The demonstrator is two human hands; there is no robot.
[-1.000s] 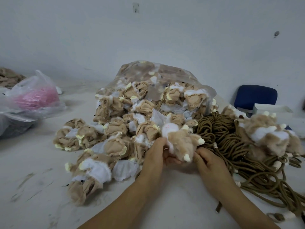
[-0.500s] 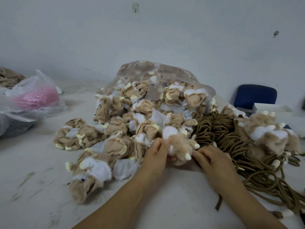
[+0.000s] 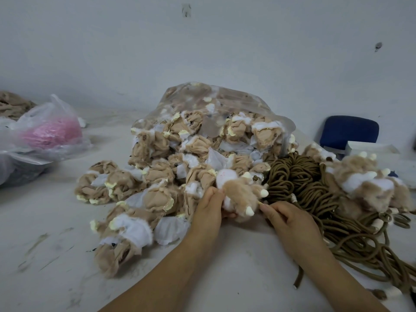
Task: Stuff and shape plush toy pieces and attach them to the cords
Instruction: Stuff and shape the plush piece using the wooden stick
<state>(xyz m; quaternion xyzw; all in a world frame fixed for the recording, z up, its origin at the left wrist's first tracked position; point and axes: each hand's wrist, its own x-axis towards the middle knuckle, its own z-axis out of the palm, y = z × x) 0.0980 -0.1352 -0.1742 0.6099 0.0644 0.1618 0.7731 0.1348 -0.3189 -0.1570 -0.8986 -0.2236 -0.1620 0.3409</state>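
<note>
- Left hand (image 3: 209, 207) grips a tan plush piece (image 3: 242, 191) with cream claws, held between both hands on the white table (image 3: 236, 266).
- Right hand (image 3: 287, 219), fingers curled, pinches the piece's edge.
- Coiled brown cords (image 3: 301, 183) lie just beyond the right hand.
- Unstuffed pieces (image 3: 157, 176) are heaped beyond the left hand, spilling from a clear bag (image 3: 225, 100).

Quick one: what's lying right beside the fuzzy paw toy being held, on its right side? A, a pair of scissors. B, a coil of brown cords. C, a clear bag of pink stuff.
B: the coil of brown cords lies on the table directly right of the plush paw that the left hand grips.
</note>
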